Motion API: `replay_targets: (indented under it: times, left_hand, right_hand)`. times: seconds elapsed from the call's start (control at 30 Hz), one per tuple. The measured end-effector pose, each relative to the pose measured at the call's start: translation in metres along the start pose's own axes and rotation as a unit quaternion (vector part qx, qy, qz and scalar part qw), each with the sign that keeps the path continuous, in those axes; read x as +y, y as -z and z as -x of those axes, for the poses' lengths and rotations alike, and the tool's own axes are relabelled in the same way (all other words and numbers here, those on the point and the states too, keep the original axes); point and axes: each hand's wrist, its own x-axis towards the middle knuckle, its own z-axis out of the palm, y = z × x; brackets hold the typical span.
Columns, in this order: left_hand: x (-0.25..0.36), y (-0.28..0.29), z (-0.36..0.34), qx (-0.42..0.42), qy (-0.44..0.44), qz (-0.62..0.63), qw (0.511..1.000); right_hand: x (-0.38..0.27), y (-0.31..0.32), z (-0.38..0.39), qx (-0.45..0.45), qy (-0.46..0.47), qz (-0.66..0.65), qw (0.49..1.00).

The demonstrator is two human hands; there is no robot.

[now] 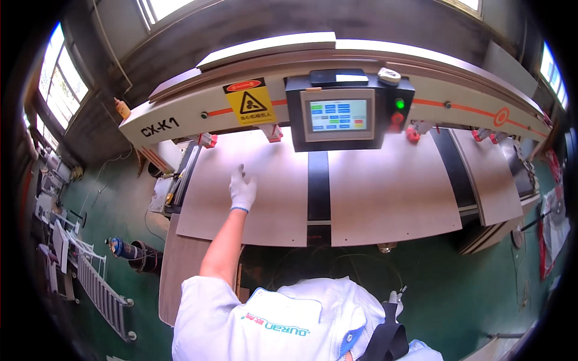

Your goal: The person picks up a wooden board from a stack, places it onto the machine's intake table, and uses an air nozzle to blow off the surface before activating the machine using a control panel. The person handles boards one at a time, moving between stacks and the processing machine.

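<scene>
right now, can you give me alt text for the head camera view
The left hand, in a white glove, is held over a pale flat panel with nothing in its fingers. A second panel lies to the right; beyond them, a white machine beam carries a lit touchscreen and a yellow warning sign.

Industrial workshop, long white machine (186, 122), control screen (338, 115), flat boards (259, 192), green floor (457, 271)
</scene>
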Motion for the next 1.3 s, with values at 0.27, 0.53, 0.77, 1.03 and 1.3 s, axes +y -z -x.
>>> replay_targets:
  times: [0.27,0.53,0.77,1.03,1.3]
  left_hand:
    - [-0.005,0.051,-0.194,0.149,-0.078,-0.086,0.982]
    - [0.012,0.063,-0.279,0.136,-0.031,-0.346,0.928]
    - [-0.009,0.059,-0.294,0.11,-0.029,-0.34,0.933]
    - [-0.006,0.059,-0.291,0.101,-0.019,-0.317,0.943]
    - [-0.004,0.061,-0.291,0.098,-0.02,-0.308,0.946]
  right_hand:
    - [-0.072,-0.045,0.09,-0.09,0.225,0.474,0.846]
    - [-0.035,-0.044,0.112,0.105,0.138,0.292,0.941]
    - [0.02,-0.031,0.127,-0.015,0.082,0.344,0.935]
    - [-0.024,-0.055,0.119,-0.048,0.133,0.362,0.921]
    - [-0.031,-0.062,0.105,-0.051,0.147,0.371,0.916]
